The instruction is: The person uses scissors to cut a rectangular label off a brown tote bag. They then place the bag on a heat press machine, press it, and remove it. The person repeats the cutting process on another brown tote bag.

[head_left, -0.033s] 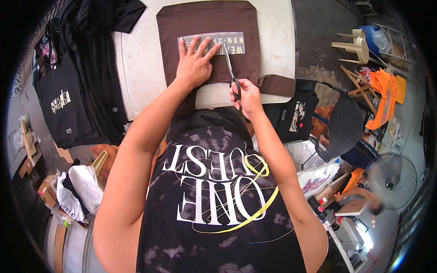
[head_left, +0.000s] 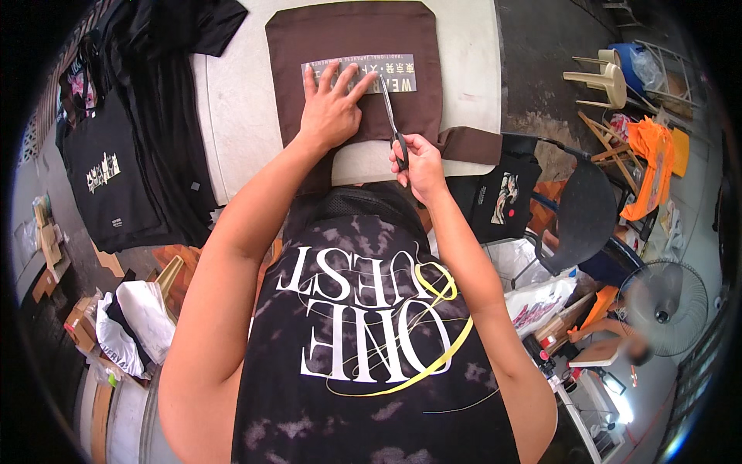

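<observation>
A dark brown piece of fabric (head_left: 340, 31), shaped like a bag or apron panel, lies on a pale table (head_left: 471, 77). Across it rests a clear rectangular film (head_left: 402, 66) with light lettering. My left hand (head_left: 331, 112) lies flat, fingers spread over the film's left and middle part. Black-handled scissors (head_left: 400, 151) are in my right hand (head_left: 421, 164), fingers closed around the handles. Their blades point away from me, with the tips at the film's near edge beside my left forefinger. Whether the blades touch the film I cannot tell.
Several black shirts (head_left: 116, 178) hang or lie at the left of the table. A black chair (head_left: 576, 213) holds another printed black shirt (head_left: 506, 193) at the right. Farther right are a cream plastic stool (head_left: 607, 81), orange cloth (head_left: 648, 166) and a fan (head_left: 663, 309). Part of another person shows low right.
</observation>
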Demonstrator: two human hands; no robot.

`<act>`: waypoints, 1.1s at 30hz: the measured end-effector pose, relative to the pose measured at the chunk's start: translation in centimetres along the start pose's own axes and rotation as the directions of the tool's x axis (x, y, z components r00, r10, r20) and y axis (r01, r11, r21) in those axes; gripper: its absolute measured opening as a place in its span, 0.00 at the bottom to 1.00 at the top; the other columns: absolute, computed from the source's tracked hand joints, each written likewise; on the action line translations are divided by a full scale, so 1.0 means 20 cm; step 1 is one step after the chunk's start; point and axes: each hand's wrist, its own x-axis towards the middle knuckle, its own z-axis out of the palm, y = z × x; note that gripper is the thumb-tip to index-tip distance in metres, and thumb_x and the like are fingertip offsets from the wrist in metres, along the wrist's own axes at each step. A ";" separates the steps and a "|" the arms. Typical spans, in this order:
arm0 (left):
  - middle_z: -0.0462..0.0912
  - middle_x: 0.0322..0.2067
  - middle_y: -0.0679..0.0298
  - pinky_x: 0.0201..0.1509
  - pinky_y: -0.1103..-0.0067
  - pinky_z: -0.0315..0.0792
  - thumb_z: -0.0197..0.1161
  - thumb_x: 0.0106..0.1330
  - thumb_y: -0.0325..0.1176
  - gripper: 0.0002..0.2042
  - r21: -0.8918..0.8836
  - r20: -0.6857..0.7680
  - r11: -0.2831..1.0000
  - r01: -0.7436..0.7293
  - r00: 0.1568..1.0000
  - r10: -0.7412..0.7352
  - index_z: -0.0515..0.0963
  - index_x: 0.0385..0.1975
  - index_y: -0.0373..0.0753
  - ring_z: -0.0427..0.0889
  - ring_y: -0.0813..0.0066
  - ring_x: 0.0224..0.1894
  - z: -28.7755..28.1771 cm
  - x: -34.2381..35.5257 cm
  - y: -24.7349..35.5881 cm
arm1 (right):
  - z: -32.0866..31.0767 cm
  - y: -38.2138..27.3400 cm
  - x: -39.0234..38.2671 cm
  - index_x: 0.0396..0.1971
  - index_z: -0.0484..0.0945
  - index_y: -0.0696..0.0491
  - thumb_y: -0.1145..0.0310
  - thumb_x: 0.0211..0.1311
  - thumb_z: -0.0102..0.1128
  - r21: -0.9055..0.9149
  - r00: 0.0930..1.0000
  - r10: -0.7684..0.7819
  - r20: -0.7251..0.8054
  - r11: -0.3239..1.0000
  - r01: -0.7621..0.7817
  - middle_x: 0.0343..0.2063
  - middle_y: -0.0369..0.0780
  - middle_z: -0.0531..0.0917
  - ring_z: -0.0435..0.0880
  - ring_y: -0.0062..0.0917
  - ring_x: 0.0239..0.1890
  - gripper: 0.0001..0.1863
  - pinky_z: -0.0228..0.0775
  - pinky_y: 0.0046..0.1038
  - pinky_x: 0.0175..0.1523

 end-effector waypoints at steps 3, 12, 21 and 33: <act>0.68 0.65 0.62 0.71 0.37 0.44 0.61 0.56 0.33 0.34 0.018 -0.007 1.000 0.022 1.000 -0.022 0.69 0.68 0.62 0.59 0.51 0.70 0.00 0.01 0.02 | 0.00 -0.01 0.00 0.45 0.77 0.57 0.69 0.71 0.59 -0.049 1.000 -0.007 -0.005 0.999 0.007 0.29 0.35 0.80 0.77 0.15 0.22 0.09 0.63 0.17 0.17; 0.67 0.65 0.62 0.72 0.36 0.43 0.61 0.55 0.33 0.36 0.032 0.023 0.999 0.027 0.999 -0.028 0.68 0.68 0.63 0.58 0.52 0.70 0.01 0.01 0.02 | 0.03 -0.03 0.05 0.49 0.77 0.58 0.70 0.72 0.57 -0.060 1.000 -0.018 -0.006 0.998 0.018 0.29 0.35 0.80 0.77 0.15 0.23 0.10 0.63 0.17 0.19; 0.66 0.66 0.62 0.72 0.36 0.42 0.60 0.55 0.33 0.35 0.028 0.034 0.999 0.027 0.999 -0.028 0.68 0.68 0.63 0.57 0.51 0.71 0.00 0.01 0.02 | 0.05 -0.04 0.12 0.47 0.76 0.58 0.70 0.72 0.57 -0.048 0.999 -0.042 0.012 0.998 0.043 0.29 0.36 0.80 0.78 0.17 0.23 0.10 0.65 0.18 0.18; 0.70 0.64 0.62 0.70 0.35 0.45 0.61 0.57 0.35 0.31 0.051 -0.008 0.999 0.009 1.000 -0.008 0.72 0.65 0.59 0.59 0.51 0.70 0.00 0.02 0.03 | 0.05 -0.03 0.13 0.42 0.76 0.56 0.65 0.69 0.63 -0.027 0.999 -0.046 0.020 0.999 0.046 0.28 0.36 0.80 0.78 0.17 0.23 0.11 0.65 0.18 0.19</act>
